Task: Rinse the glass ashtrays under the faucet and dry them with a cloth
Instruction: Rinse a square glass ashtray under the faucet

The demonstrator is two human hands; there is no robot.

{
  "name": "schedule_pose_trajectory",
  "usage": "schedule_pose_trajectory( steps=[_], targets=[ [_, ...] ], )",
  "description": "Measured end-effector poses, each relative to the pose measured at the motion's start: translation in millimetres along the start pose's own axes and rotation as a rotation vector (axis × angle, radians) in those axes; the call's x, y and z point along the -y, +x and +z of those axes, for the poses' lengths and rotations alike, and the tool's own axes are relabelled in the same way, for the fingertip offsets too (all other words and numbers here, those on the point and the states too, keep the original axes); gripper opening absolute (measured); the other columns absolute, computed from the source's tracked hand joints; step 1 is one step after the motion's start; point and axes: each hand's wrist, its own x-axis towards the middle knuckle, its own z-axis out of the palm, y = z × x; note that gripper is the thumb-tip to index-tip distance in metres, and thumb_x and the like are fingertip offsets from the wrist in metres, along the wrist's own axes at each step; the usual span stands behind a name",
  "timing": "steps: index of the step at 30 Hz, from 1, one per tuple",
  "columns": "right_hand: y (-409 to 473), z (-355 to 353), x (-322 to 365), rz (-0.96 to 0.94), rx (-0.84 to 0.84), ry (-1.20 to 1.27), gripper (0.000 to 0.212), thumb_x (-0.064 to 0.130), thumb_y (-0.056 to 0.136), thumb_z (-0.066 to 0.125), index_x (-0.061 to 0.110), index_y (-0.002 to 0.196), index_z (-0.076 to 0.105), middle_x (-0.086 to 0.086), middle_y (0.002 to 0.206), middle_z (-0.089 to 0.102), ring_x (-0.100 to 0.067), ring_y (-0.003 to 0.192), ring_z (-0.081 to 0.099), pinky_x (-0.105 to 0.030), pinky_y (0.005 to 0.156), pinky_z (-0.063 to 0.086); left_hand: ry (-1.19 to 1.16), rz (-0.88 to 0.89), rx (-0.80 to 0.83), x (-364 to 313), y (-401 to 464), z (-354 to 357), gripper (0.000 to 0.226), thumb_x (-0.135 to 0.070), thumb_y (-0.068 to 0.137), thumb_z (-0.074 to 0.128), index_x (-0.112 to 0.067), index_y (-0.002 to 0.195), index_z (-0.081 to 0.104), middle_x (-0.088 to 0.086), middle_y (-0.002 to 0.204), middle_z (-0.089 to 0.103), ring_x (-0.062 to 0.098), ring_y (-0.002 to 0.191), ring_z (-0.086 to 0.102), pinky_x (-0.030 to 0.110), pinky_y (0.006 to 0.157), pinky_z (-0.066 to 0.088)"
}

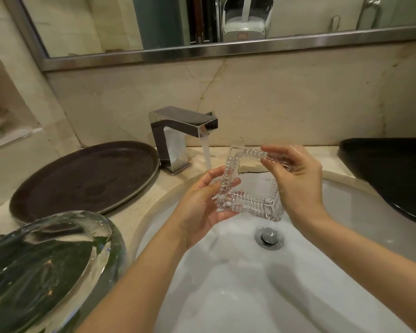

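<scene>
Beside one thick glass dish (46, 260) and one dark oval tray (87, 181), a running chrome faucet (178, 131) pours past one square cut-glass ashtray (247, 186), gripped above the white sink (346, 212) by left hand (202, 205) and right hand (296, 176), no lettering legible.

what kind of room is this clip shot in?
Most likely a bathroom vanity, perhaps in a hotel. A white oval basin is set under a beige marble counter, a square chrome faucet is running, and a steel-framed wall mirror hangs above.
</scene>
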Motion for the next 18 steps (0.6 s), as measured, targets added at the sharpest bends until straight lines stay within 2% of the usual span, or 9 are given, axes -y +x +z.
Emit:
schedule_pose_trajectory(
  steps=[2,4,6,8,11,14,16,18],
  targets=[
    [-2,4,-1,0.041,0.023,-0.015,0.036,0.0,0.084,0.062,0.035,0.084,0.062,-0.002,0.096,0.06,-0.008,0.089,0.057,-0.02,0.081,0.045,0.051,-0.004,-0.033,1,3,-1,0.022,-0.016,0.1,0.038,-0.022,0.11,0.056,0.011,0.111,0.066,0.025,0.096,0.064,0.042,0.081,0.056],
    [-5,10,-2,0.111,0.102,-0.044,0.039,-0.002,0.089,0.053,0.037,0.09,0.061,0.0,0.106,0.059,-0.01,0.097,0.055,-0.023,0.087,0.042,0.152,0.0,-0.117,3,5,-3,0.021,-0.024,0.102,0.035,-0.023,0.106,0.055,0.009,0.105,0.064,0.023,0.09,0.064,0.038,0.077,0.055],
    [-9,15,-3,0.232,0.212,-0.035,0.041,-0.002,0.093,0.044,0.034,0.1,0.059,0.004,0.114,0.057,-0.009,0.1,0.05,-0.024,0.09,0.04,0.331,0.016,-0.233,7,8,-7,0.024,-0.031,0.102,0.034,-0.022,0.106,0.056,0.004,0.098,0.063,0.019,0.083,0.063,0.031,0.066,0.055],
    [-9,16,-3,0.373,0.225,0.054,0.04,-0.004,0.093,0.04,0.025,0.114,0.057,0.007,0.114,0.054,-0.011,0.096,0.05,-0.025,0.083,0.043,0.437,0.069,-0.295,10,11,-10,0.025,-0.025,0.102,0.036,-0.015,0.104,0.058,0.003,0.097,0.062,0.015,0.08,0.061,0.023,0.05,0.05],
    [-4,10,-3,0.639,0.154,0.3,0.04,-0.004,0.093,0.044,0.008,0.13,0.045,-0.007,0.124,0.05,-0.024,0.105,0.058,-0.028,0.078,0.049,0.458,0.155,-0.342,10,11,-10,0.02,-0.014,0.1,0.041,-0.009,0.094,0.06,0.005,0.093,0.062,0.011,0.073,0.062,0.018,0.04,0.047],
    [-6,7,4,0.884,0.29,0.481,0.031,0.004,0.095,0.044,-0.003,0.125,0.045,-0.024,0.119,0.057,-0.033,0.092,0.066,-0.034,0.069,0.055,0.53,0.2,-0.438,10,11,-10,0.014,-0.016,0.096,0.051,-0.007,0.095,0.061,0.005,0.084,0.064,0.012,0.065,0.062,0.018,0.039,0.046],
    [-9,10,7,0.863,0.319,0.422,0.027,0.005,0.096,0.043,-0.001,0.122,0.046,-0.024,0.113,0.059,-0.034,0.089,0.067,-0.038,0.072,0.054,0.557,0.228,-0.533,9,12,-12,0.014,-0.018,0.091,0.059,-0.009,0.082,0.06,0.006,0.081,0.067,0.014,0.066,0.063,0.018,0.039,0.045],
    [-11,12,8,0.787,0.265,0.371,0.021,0.005,0.096,0.041,0.005,0.116,0.049,-0.02,0.112,0.06,-0.033,0.091,0.067,-0.039,0.077,0.054,0.571,0.244,-0.586,8,12,-13,0.019,-0.019,0.088,0.065,-0.014,0.072,0.056,0.005,0.08,0.069,0.015,0.073,0.067,0.019,0.041,0.045]
  ],
)
